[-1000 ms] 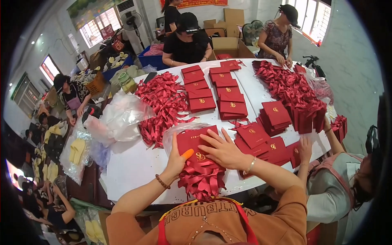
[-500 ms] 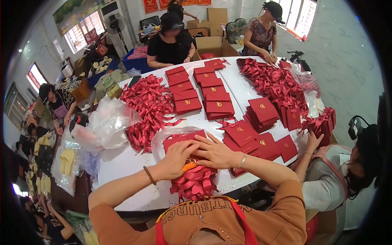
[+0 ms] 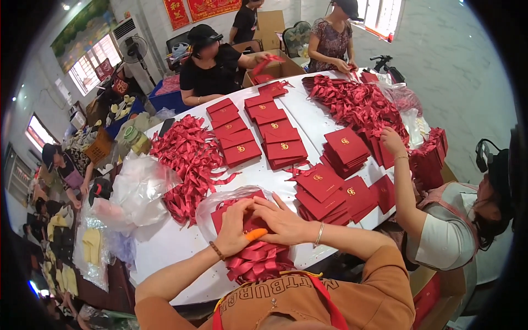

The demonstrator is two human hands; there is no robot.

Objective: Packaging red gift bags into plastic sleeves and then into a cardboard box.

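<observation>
Two hands (image 3: 235,228) over red pouch (image 3: 217,220), bunched ribbons (image 3: 258,263)

A workshop, shown by several people (image 3: 212,74) around a white table (image 3: 157,258) stacked with matching red pouches (image 3: 284,148).

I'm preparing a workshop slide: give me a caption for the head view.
Left hand and right hand on ribboned red pouches at a white table.

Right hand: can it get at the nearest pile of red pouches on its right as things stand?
Looks like yes: the pile lies close beside the right hand and nothing appears to block it, though that hand is on the ribboned bundle.
</observation>
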